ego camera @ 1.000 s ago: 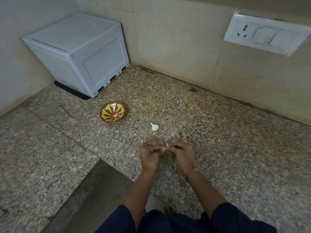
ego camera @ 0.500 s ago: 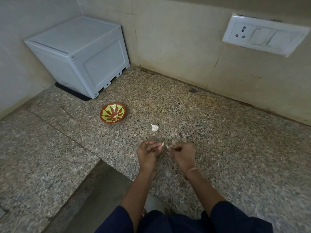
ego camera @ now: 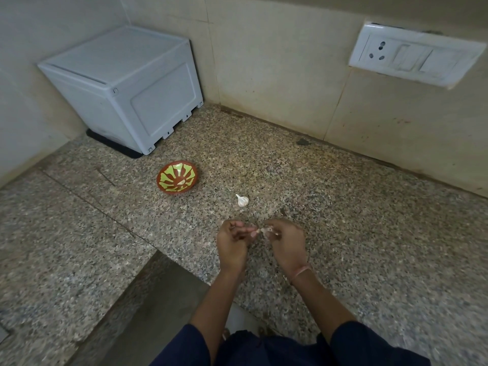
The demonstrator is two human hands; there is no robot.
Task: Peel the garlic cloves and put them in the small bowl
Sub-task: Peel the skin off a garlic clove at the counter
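At lower centre of the frame, over the counter [ego camera: 369, 233], the right hand [ego camera: 286, 241] pinches a garlic clove [ego camera: 264, 230]. The left hand [ego camera: 232, 241] curls at its tip, likely stripping skin, though any grip is too small to tell. The small bowl [ego camera: 174, 192] sits up-left, within reach.

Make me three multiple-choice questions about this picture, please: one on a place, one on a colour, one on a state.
1. The small bowl stands where from the garlic bulb? A left B right C on top
2. The bowl's inner pattern is: A blue B green C white
3. The right hand: A lies flat B holds the bowl C pinches a garlic clove
Answers: 1 A, it stands to the bulb's left; 2 B, green rays on brown; 3 C, it curls round the clove.
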